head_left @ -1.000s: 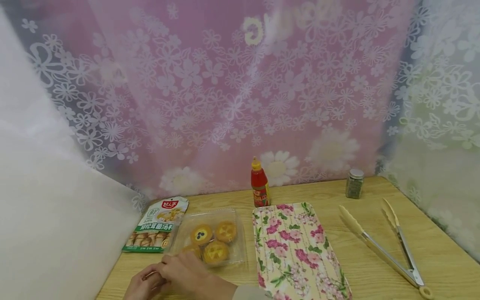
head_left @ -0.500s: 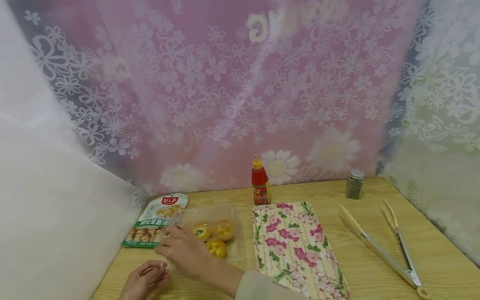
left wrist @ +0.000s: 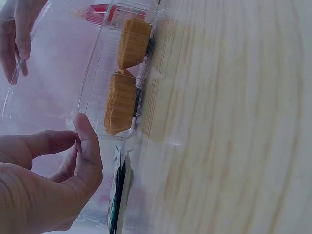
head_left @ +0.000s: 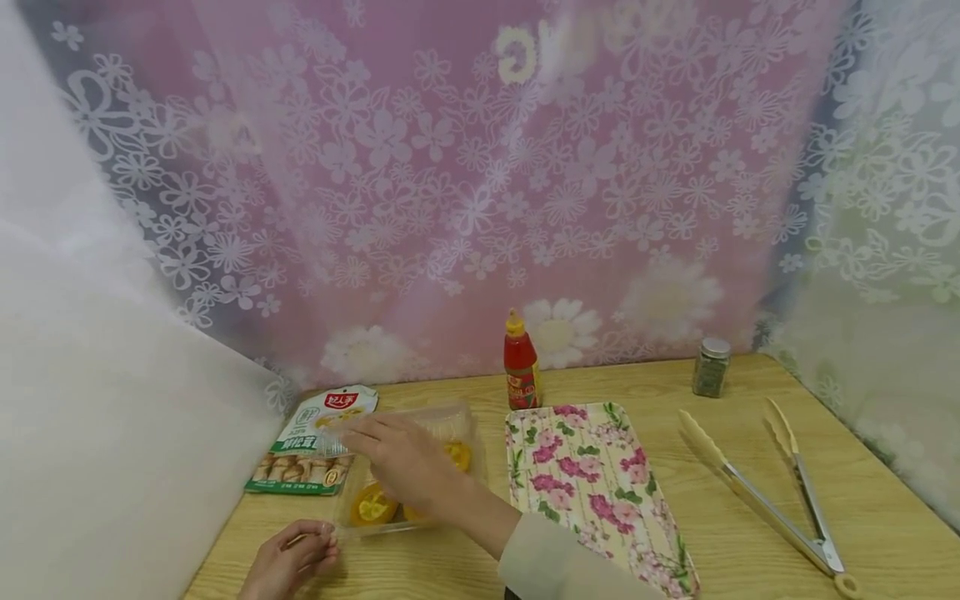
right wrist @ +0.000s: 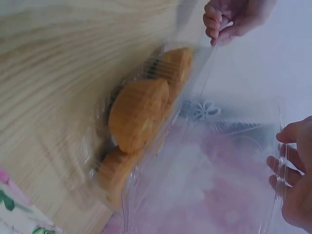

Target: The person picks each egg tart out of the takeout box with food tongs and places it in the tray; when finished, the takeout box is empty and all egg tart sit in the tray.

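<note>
A clear plastic clamshell box with several round golden tarts rests on the wooden table. Its lid is raised and tilted off the tray. My right hand holds the lid's free edge with curled fingers, as the right wrist view shows, and covers part of the tarts from the head. At the box's near left corner, my left hand pinches the rim between thumb and forefinger; the left wrist view shows this pinch close up, beside two tarts seen through the clear wall.
A mushroom soup seasoning pouch lies left of the box. A red sauce bottle stands behind a floral board. Opened tongs and a small spice jar are at the right. Patterned curtains enclose the table.
My right hand has left its place beside my left hand and moved up and right over the box, lifting the lid. My left hand stays at the near left corner.
</note>
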Tool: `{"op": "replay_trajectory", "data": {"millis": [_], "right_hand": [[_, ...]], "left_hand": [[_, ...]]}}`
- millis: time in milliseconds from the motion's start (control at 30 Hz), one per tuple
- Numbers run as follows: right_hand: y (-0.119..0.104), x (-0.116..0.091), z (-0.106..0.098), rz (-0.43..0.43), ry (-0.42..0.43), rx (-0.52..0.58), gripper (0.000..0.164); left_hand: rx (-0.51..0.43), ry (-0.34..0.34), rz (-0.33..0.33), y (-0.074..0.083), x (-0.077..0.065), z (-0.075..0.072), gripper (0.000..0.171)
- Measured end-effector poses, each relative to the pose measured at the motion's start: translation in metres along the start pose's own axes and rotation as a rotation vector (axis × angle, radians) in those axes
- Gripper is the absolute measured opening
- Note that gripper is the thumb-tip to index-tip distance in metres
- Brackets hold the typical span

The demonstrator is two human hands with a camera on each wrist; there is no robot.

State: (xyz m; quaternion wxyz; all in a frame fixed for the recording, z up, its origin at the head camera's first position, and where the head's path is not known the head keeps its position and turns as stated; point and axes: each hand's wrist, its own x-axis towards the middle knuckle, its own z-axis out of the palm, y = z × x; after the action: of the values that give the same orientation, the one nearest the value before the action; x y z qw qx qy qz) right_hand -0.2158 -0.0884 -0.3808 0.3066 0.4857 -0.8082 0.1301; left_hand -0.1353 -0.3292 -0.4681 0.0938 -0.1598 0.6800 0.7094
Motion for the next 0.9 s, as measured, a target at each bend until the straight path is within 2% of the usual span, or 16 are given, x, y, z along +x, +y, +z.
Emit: {"op": "replay_trajectory", "data": {"millis": [100, 333, 467, 733, 833, 900], "right_hand": [[0.009, -0.001, -0.005, 0.040, 0.040, 0.022, 0.044], [0.038, -0.006, -0.021, 0.168, 0.107, -0.021, 0.031], [0.056, -0.007, -0.028, 0.251, 0.142, 0.011, 0.027], [0.078, -0.015, -0.030, 0.450, 0.155, 0.406, 0.033], [0.085, -0.019, -0.023, 0.500, 0.193, 0.516, 0.035], [0.089, -0.022, -0.018, 0.569, 0.233, 0.606, 0.035]], "left_hand": [[-0.005, 0.006, 0.004, 0.000, -0.001, -0.001, 0.012], [-0.050, -0.056, 0.009, -0.002, -0.001, -0.002, 0.013], [-0.038, -0.039, 0.017, -0.001, -0.001, 0.000, 0.015], [-0.036, -0.026, 0.026, 0.000, -0.002, 0.002, 0.016], [-0.039, -0.018, 0.022, -0.001, -0.003, 0.003, 0.016], [-0.035, 0.001, 0.021, -0.001, -0.003, 0.004, 0.016]]}}
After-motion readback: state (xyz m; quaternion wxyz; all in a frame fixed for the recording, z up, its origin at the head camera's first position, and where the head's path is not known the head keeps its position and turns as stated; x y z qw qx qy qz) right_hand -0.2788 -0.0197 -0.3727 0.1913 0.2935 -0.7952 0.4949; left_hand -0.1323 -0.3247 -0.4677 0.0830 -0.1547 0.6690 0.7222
